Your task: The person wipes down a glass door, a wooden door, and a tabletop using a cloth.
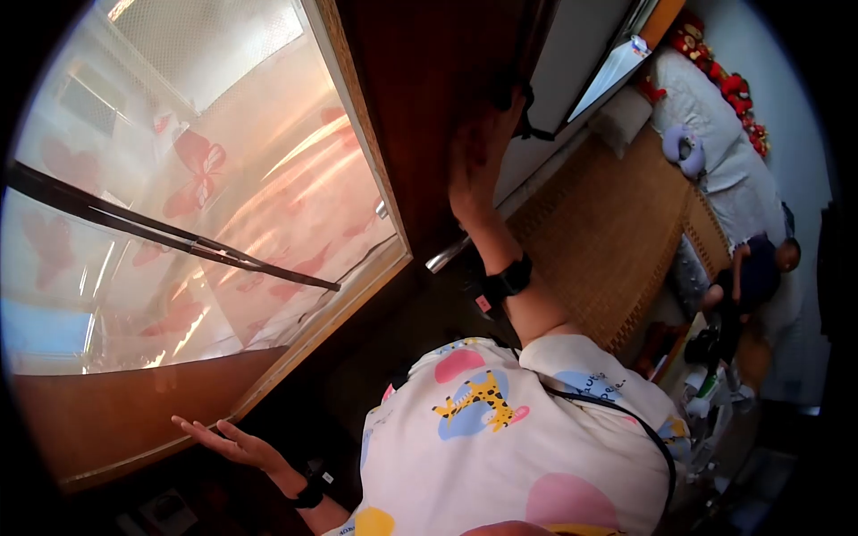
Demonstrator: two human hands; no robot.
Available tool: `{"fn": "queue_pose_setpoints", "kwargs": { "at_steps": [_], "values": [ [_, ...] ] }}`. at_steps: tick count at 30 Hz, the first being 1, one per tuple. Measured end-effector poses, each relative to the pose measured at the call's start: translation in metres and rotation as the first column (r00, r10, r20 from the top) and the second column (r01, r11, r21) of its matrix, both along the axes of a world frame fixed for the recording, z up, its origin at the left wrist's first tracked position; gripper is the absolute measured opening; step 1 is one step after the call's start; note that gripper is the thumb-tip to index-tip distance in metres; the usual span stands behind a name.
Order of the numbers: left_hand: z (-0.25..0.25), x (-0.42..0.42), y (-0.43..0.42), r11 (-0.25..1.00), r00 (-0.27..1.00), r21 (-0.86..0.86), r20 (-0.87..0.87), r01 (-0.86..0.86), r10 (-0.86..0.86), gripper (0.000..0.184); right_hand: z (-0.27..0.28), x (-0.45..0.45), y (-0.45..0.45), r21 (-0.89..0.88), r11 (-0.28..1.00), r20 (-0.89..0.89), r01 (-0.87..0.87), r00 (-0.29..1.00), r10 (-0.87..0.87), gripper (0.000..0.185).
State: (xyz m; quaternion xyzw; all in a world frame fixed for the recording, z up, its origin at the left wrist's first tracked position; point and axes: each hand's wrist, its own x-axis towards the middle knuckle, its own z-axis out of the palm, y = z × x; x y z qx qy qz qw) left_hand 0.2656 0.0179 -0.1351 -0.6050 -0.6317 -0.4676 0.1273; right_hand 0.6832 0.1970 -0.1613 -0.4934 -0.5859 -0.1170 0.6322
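Observation:
My left hand (234,444) is open at the lower left, its fingers stretched toward the lower edge of a wood-framed glass panel (206,188). Whether the fingertips touch the frame I cannot tell. Raised at upper centre, my right hand (483,165) looks open, with its fingers pointing up along a dark brown wooden panel (402,98). Shadow covers part of those fingers. Beside them hangs a black strap-like thing (529,116). A metal handle (447,255) sticks out below my right wrist. Pink butterfly patterns show through or on the glass.
A dark bar (179,234) crosses the glass. To the right stands a bed with a woven mat (599,223), a purple neck pillow (684,150) and red plush toys (737,94). Another person (758,272) sits at its far right, near a cluttered table (706,393).

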Motion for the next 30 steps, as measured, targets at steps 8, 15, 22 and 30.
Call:
{"fn": "queue_pose_setpoints", "kwargs": {
  "at_steps": [8,15,22,30],
  "values": [
    [-0.007,0.048,0.026,0.948,0.953,-0.132,-0.049,0.289,-0.298,0.05,-0.038,-0.065,-0.043,0.02,0.938,-0.531,-0.345,0.792,0.302,0.066],
    [0.006,0.08,0.047,0.848,0.827,-0.175,-0.195,0.5,-0.528,0.051,0.066,-0.082,-0.017,0.141,0.983,0.132,-0.119,0.986,0.1,0.062],
    [-0.037,0.076,0.017,0.909,0.923,-0.164,0.017,0.383,-0.385,0.051,-0.076,-0.094,-0.05,-0.226,0.95,-0.123,-0.214,0.974,0.19,0.055],
    [-0.011,0.038,-0.009,0.978,0.973,-0.082,-0.121,0.19,-0.199,0.046,0.083,-0.036,0.004,0.081,0.997,-0.036,0.014,0.999,-0.012,0.037]
  ]
}}
